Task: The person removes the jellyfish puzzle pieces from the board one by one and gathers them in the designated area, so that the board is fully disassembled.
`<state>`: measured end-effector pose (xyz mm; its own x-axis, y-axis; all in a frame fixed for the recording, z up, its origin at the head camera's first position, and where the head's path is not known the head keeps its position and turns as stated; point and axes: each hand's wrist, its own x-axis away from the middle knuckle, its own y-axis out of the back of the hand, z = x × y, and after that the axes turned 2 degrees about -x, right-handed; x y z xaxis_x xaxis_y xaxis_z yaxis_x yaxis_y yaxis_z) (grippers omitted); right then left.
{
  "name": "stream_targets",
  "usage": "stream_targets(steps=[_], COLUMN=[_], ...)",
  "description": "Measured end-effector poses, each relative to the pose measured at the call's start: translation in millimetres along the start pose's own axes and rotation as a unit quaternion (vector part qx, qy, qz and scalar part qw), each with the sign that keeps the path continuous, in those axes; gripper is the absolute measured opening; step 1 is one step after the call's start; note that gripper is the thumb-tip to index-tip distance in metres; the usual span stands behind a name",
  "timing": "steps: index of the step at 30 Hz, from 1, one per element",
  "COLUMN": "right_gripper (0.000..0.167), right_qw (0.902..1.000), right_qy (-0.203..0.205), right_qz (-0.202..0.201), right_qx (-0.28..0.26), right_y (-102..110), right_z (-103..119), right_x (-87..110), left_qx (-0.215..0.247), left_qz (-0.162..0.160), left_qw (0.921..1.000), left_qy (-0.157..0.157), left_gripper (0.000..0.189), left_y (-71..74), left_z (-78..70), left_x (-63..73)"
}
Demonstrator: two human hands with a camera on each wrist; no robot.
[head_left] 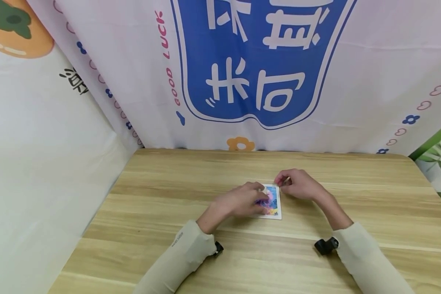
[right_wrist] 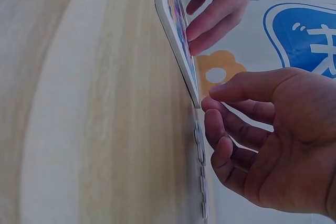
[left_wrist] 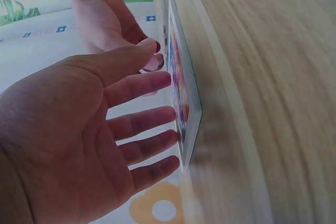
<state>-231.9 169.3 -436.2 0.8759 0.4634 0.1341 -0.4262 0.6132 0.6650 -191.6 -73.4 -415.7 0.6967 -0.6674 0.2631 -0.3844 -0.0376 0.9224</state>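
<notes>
A square picture board point(head_left: 278, 204) with a white border and a bright pink, blue and yellow print lies flat on the table. Over its left part is my left hand point(head_left: 244, 200), covering much of the print. The left wrist view shows that left hand point(left_wrist: 79, 129) with fingers spread, their tips against or just above the board's face point(left_wrist: 184, 93). At the board's far right corner is my right hand point(head_left: 299, 183). In the right wrist view its fingers point(right_wrist: 247, 124) curl loosely, thumb and forefinger tips close together beside the board's corner point(right_wrist: 191, 85). Nothing shows between them.
The wooden table point(head_left: 161, 196) reaches back to a printed cloth backdrop point(head_left: 132, 49). Several small thin shapes point(right_wrist: 202, 182) lie along the table surface past the board in the right wrist view; their kind is unclear. A black device point(head_left: 326, 246) sits at the right cuff.
</notes>
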Motion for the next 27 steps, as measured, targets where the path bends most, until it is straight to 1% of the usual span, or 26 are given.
stream_targets(steps=[6, 13, 17, 27], right_gripper=[0.020, 0.022, 0.024, 0.022], right_qw=[0.9999, 0.9999, 0.9999, 0.9999], right_qy=[0.001, 0.001, -0.001, -0.009], right_qz=[0.008, 0.009, 0.010, 0.010], right_qx=[0.011, 0.014, 0.012, 0.008], right_y=[-2, -3, -5, -9], right_z=[3, 7, 7, 11], right_x=[-2.8, -3.9, -4.6, -4.8], left_qx=[0.006, 0.002, 0.000, 0.003], left_qz=[0.003, 0.000, 0.006, 0.008], left_qw=[0.9999, 1.0000, 0.9999, 1.0000], left_qy=[0.009, 0.009, 0.011, 0.004], left_gripper=[0.048, 0.048, 0.048, 0.047], left_y=[-0.7, -1.6, -1.7, -3.4], left_z=[-0.3, 2.2, 1.7, 3.6], left_x=[0.0, -0.7, -0.2, -1.0])
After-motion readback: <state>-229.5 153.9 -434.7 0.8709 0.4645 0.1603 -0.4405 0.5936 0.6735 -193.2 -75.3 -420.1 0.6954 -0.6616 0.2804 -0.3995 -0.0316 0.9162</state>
